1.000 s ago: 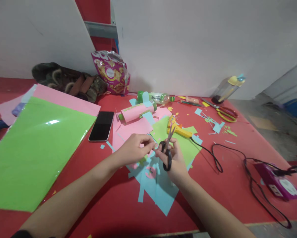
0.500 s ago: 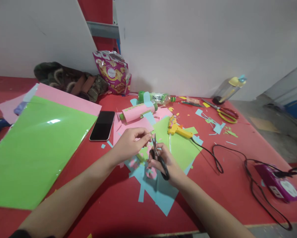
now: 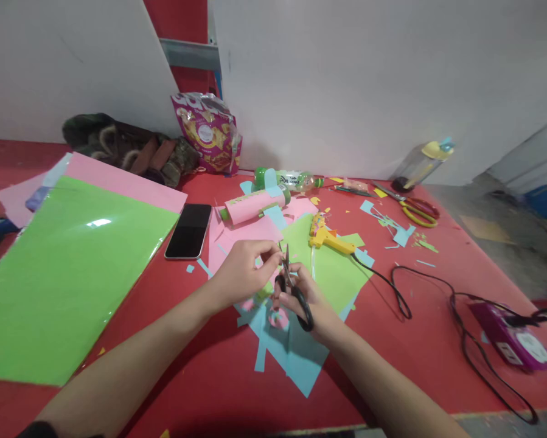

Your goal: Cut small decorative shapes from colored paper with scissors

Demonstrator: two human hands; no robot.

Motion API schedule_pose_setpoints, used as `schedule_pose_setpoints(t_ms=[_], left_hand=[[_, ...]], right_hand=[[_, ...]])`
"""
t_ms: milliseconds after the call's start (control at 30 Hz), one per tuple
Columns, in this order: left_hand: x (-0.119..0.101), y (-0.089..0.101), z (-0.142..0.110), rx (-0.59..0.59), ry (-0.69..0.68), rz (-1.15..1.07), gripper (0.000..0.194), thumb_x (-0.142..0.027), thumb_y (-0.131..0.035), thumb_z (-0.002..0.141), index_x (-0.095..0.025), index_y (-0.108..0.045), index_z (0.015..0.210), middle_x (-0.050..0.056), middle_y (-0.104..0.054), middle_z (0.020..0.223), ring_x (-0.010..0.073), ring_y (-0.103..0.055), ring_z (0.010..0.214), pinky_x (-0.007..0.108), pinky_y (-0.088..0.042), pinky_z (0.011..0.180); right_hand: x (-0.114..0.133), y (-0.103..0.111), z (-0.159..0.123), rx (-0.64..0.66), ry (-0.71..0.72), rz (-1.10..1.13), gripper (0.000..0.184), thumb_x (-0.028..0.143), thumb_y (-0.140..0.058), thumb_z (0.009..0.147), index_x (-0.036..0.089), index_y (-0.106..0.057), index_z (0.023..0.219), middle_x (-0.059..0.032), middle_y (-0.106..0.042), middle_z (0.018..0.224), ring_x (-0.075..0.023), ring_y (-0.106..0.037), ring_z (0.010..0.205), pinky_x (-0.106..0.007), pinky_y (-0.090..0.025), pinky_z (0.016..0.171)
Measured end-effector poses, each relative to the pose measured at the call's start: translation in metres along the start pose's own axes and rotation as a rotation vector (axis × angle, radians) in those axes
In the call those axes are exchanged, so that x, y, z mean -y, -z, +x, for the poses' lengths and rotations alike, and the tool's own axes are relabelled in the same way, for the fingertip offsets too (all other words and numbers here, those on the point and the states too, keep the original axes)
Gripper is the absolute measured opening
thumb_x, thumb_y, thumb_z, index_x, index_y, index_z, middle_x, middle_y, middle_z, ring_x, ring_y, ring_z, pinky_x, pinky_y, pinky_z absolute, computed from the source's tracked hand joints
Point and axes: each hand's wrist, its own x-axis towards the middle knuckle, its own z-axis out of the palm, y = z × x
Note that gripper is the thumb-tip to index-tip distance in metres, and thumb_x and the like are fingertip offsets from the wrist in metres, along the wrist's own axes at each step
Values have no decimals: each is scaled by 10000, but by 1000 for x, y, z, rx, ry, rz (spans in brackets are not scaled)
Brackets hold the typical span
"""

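Observation:
Black-handled scissors [image 3: 305,309] are in my right hand [image 3: 316,307], its fingers through and around the loops. Their slim blades are parted and point up and away, beside the fingertips of my left hand [image 3: 241,271]. My left thumb and forefinger pinch a tiny piece of paper, mostly hidden now; its green tip showed a moment earlier. Below both hands lie a light blue sheet [image 3: 300,359], a green sheet [image 3: 341,286] and a small pink curled paper piece [image 3: 278,318]. A yellow glue gun [image 3: 337,242] rests on the green sheet, just beyond my right hand.
A phone [image 3: 189,231] and large wrapped green paper [image 3: 76,280] lie left. Behind are a pink paper-wrapped roll [image 3: 255,205], a green-labelled bottle [image 3: 286,180] and a snack bag [image 3: 209,134]. Rightward are other scissors [image 3: 414,210], a black cord [image 3: 460,322] and a purple power strip [image 3: 513,337].
My left hand has shifted slightly down and right, closer to the scissors. The blades have opened a little wider, and the green tip at my left fingertips no longer shows.

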Motion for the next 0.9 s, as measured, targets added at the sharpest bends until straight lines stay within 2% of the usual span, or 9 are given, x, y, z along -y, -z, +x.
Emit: schedule_pose_setpoints(t_ms=[467,900], left_hand=[[0,1,0,5,-7,5,229,-242,-387,780,-138,-476,597,-26,-486,584,83,-476,575,166,-412,530],[2,0,0,-32,-75,51,219,-201,-399,771,-136,-469,573,-30,-487,555,74,-453,540,163,-376,516]], right_hand=[[-2,2,1,35,15,38,377,369,-646,657,220,-356,847,59,-450,674,-82,-501,567,-256,-403,585],[-2,2,0,47,30,38,361,361,-633,674,218,-345,838,70,-441,652,-67,-484,516,-244,-396,540]])
